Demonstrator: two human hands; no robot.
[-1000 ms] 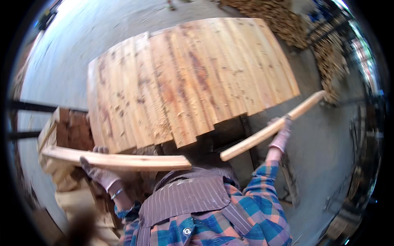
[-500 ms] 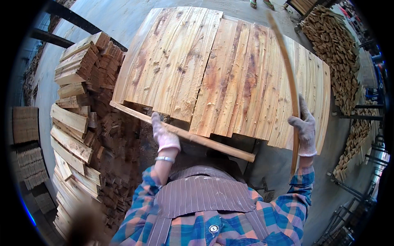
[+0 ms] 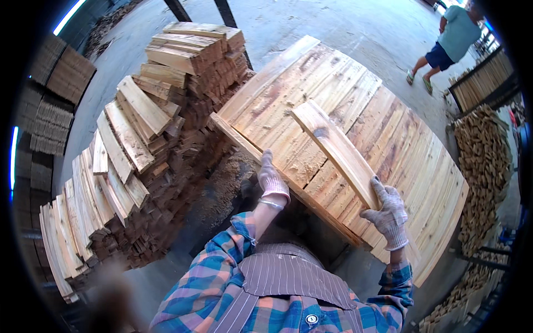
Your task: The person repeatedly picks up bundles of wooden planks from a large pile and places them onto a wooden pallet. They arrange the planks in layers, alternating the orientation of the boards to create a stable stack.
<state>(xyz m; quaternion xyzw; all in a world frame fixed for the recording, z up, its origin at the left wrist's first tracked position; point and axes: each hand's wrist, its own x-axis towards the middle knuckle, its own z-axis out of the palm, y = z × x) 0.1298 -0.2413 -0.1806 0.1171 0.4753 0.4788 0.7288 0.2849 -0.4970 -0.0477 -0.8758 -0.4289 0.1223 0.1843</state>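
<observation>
Head view, right hand (image 3: 387, 213) gripping board (image 3: 336, 149)

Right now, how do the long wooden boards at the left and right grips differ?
The pale, flat wooden board slants over the light wooden planks; the brownish, narrow wooden board runs along their near edge.
The flat board shows a broad face, the narrow board a thin strip.
The right grip is at the flat board's near end, the left grip partway along the narrow board.
Both are wooden.
</observation>
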